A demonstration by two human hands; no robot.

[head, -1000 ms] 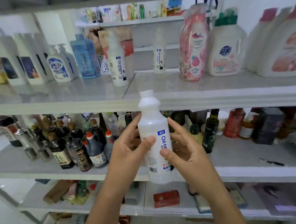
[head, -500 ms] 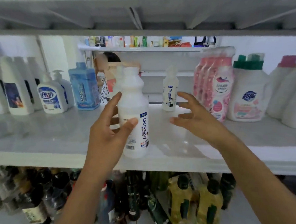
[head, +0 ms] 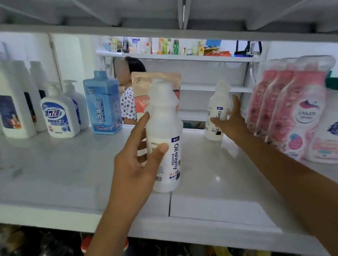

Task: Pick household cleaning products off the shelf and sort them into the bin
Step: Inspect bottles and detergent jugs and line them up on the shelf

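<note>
- Left hand (head: 135,165): grasping Oil enemy bottle (head: 164,132), upright at shelf (head: 49,173) front.
- Right hand (head: 230,122): fingers spread beside second bottle (head: 217,113), rear of shelf; not closed.
- Advised: wrap mid-body, lift straight, avoid pink pouches (head: 280,110).

Head view, close, facing shelf (head: 68,172) front.

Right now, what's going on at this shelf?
A person is working a shelf of cleaning products. The left hand grips a white Oil enemy bottle, upright near the shelf's front. The right hand reaches a second white bottle standing further back, thumb in front and fingers behind it; whether it grips yet is unclear. No bin is in view.
</note>
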